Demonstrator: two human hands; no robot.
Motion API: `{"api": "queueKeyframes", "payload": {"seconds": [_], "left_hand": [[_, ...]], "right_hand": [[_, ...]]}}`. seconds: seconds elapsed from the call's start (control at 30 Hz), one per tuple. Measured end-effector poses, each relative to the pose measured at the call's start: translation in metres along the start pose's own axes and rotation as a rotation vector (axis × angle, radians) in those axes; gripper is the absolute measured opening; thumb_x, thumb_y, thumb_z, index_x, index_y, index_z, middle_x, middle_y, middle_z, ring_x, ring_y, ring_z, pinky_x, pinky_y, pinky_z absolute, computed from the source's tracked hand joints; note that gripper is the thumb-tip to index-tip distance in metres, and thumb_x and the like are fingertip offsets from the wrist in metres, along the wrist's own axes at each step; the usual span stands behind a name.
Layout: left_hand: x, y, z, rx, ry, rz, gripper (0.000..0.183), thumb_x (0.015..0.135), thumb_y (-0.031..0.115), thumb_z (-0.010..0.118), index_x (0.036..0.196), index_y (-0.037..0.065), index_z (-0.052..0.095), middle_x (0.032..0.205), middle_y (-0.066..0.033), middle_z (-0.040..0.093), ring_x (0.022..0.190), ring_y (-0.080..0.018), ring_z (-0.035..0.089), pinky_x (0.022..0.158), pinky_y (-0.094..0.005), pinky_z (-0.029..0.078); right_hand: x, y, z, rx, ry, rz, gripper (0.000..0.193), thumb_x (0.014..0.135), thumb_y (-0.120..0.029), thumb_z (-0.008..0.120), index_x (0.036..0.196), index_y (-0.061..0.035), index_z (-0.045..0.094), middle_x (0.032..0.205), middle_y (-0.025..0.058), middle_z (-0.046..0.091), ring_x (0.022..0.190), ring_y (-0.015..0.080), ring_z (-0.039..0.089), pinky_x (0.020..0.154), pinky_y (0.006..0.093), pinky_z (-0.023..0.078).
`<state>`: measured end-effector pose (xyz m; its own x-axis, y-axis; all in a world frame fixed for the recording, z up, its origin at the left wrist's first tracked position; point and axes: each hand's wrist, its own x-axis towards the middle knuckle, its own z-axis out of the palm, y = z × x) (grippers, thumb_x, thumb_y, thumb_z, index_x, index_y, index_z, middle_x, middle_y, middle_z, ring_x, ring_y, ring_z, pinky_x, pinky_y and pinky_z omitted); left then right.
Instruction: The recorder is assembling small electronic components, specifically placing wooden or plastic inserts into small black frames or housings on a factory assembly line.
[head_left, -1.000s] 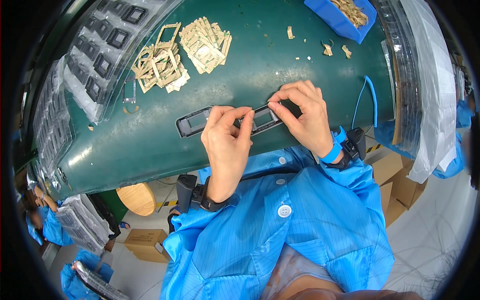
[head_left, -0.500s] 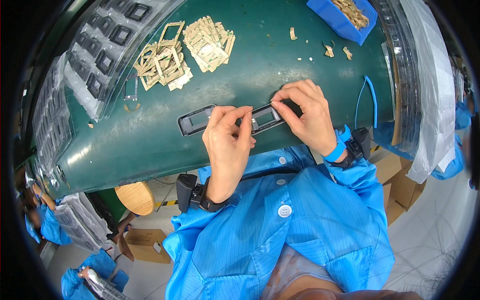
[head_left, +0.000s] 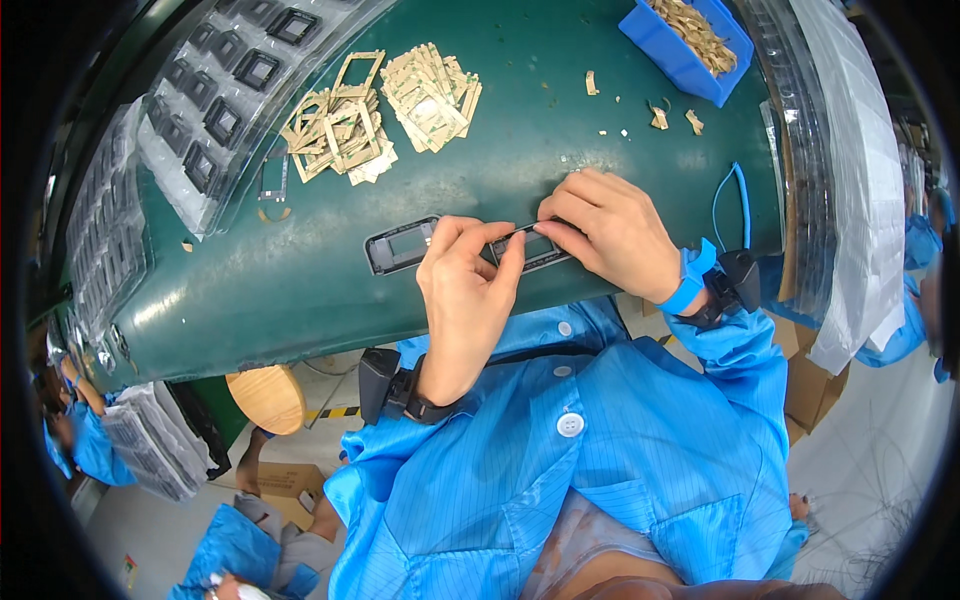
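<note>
A black rectangular plastic frame (head_left: 545, 263) with a window opening lies in front of me on the green table. My left hand (head_left: 466, 290) pinches at its left end, thumb and forefinger together near the upper edge. My right hand (head_left: 618, 232) is closed in a pinch on the same upper edge, its fingertips close to the left ones. Any small piece between the fingertips is too hidden to make out. Just left of my left hand rests a second dark frame (head_left: 385, 254), partly covered by that hand.
Two piles of tan adhesive frames (head_left: 340, 135) (head_left: 430, 97) lie farther off. Clear trays of black frames (head_left: 222, 120) stand at the left. A blue bin (head_left: 690, 75) of tan scraps is at the far right, near loose scraps (head_left: 659, 117) and a blue cord (head_left: 743, 200).
My right fingertips have moved left from the frame's right end along its upper edge. My left fingertips have shifted slightly right. The whole view has shifted a little.
</note>
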<state>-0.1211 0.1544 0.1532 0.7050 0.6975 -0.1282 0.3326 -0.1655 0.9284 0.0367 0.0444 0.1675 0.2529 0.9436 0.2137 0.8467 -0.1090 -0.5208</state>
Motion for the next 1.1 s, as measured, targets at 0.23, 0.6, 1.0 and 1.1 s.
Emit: {"api": "queueKeyframes", "payload": {"seconds": [0.23, 0.6, 1.0, 1.1], "left_hand": [[0.005, 0.000, 0.001, 0.052, 0.020, 0.063, 0.011, 0.087, 0.004, 0.076, 0.093, -0.004, 0.074, 0.088, -0.0065, 0.061, 0.050, -0.0110, 0.064, 0.042, -0.0221, 0.045], [0.009, 0.003, -0.010, -0.054, -0.098, -0.068, 0.011, 0.093, -0.002, 0.065, 0.100, -0.007, 0.072, 0.090, -0.0064, 0.054, 0.057, -0.0141, 0.068, 0.047, -0.0235, 0.051], [-0.007, -0.003, -0.006, -0.107, -0.058, 0.000, 0.017, 0.095, -0.005, 0.061, 0.108, -0.005, 0.071, 0.100, -0.0066, 0.057, 0.064, -0.0104, 0.067, 0.056, -0.0216, 0.055], [-0.007, -0.006, -0.004, -0.049, -0.033, 0.054, 0.017, 0.095, -0.006, 0.061, 0.108, -0.004, 0.072, 0.097, -0.0057, 0.057, 0.064, -0.0096, 0.066, 0.056, -0.0211, 0.055]], "right_hand": [[0.001, 0.001, 0.005, 0.058, -0.007, 0.034, 0.016, 0.082, -0.015, 0.074, 0.085, -0.0057, 0.061, 0.082, 0.0087, 0.056, 0.078, 0.0309, 0.062, 0.066, 0.0420, 0.052], [0.004, 0.009, -0.009, 0.204, -0.122, 0.094, 0.011, 0.089, -0.005, 0.068, 0.098, -0.0014, 0.069, 0.091, 0.0136, 0.064, 0.080, 0.0335, 0.065, 0.071, 0.0382, 0.053], [0.007, -0.005, 0.002, 0.014, -0.067, 0.024, 0.019, 0.085, -0.020, 0.072, 0.083, -0.0069, 0.059, 0.079, 0.0089, 0.055, 0.073, 0.0312, 0.062, 0.062, 0.0432, 0.050], [0.011, -0.007, 0.005, -0.023, -0.063, 0.015, 0.021, 0.084, -0.023, 0.074, 0.082, -0.0073, 0.059, 0.077, 0.0086, 0.055, 0.072, 0.0311, 0.062, 0.061, 0.0433, 0.050]]}}
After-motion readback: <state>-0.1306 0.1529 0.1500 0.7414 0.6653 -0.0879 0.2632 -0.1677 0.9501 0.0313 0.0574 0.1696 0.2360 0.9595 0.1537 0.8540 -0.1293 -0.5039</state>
